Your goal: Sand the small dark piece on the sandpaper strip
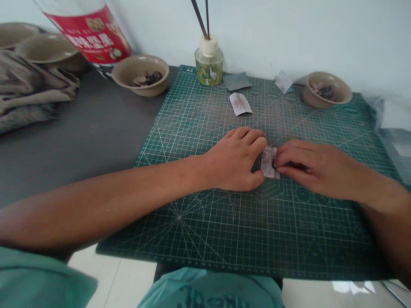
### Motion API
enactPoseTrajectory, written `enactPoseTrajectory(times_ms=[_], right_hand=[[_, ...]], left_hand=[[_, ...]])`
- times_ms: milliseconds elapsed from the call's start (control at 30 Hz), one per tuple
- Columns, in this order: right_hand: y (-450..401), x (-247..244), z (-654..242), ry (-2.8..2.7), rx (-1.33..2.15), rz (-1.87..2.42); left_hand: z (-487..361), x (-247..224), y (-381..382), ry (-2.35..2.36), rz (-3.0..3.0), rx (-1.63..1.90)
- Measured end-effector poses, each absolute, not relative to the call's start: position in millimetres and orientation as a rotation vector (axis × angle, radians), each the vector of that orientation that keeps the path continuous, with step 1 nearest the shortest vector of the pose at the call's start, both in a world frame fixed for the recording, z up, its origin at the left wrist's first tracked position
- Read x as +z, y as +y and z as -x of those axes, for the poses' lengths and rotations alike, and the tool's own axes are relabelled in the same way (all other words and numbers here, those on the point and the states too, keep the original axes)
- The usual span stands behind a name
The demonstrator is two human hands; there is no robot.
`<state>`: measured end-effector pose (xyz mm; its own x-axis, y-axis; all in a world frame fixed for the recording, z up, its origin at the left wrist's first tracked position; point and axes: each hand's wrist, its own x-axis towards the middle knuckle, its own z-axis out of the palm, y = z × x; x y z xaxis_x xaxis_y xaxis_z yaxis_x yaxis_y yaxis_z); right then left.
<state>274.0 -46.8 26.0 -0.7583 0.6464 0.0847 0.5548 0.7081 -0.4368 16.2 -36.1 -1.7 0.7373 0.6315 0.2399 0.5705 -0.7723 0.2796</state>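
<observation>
A small folded piece of whitish paper with dark speckles [269, 162] stands on the green cutting mat [244, 231], held between my two hands. My left hand [233, 159] grips its left side with the fingertips and thumb. My right hand [313, 169] pinches its right edge between fingers and thumb. Farther back on the mat lies a similar folded paper strip [240, 104], out of reach of both hands. A grey square sheet [236, 81] and a pale square sheet [284, 82] lie near the mat's far edge.
A tan bowl holding dark pieces [140, 76] sits on the dark tabletop, and another [326, 90] sits on the mat. A glass diffuser bottle with sticks [208, 66] stands behind the mat. Further left are a red-labelled package [90, 32], stacked bowls [48, 49] and a folded cloth [28, 87].
</observation>
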Motion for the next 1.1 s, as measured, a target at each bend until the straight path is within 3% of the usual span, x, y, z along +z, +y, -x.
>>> enactPoseTrajectory(times_ms=[67, 233, 433, 600, 800, 967, 1100], right_hand=[[-49.9, 24.3, -271.3, -2.694, 0.635, 0.867], [-43.9, 20.1, -270.3, -2.603, 0.339, 1.052], [-47.2, 23.8, -274.7, -2.66, 0.69, 0.94], [-40.1, 22.8, -274.3, -2.545, 0.423, 1.121], [-40.8, 25.3, -280.8, -2.632, 0.755, 0.972], [-32.9, 22.7, -278.5, -2.535, 0.538, 1.085], [-31.1, 27.1, -284.8, -2.599, 0.708, 1.036]], left_hand=[[-16.2, -2.6, -36.6, 0.956, -2.766, 0.493], [-16.6, -2.3, -37.2, 0.974, -2.762, 0.487], [-16.6, -3.6, -38.1, 0.964, -2.773, 0.483], [-16.7, -3.6, -37.7, 0.975, -2.776, 0.48], [-16.4, -2.8, -37.9, 0.953, -2.773, 0.473], [-16.2, -2.4, -37.2, 0.965, -2.786, 0.48], [-16.4, -3.6, -36.8, 0.96, -2.786, 0.489]])
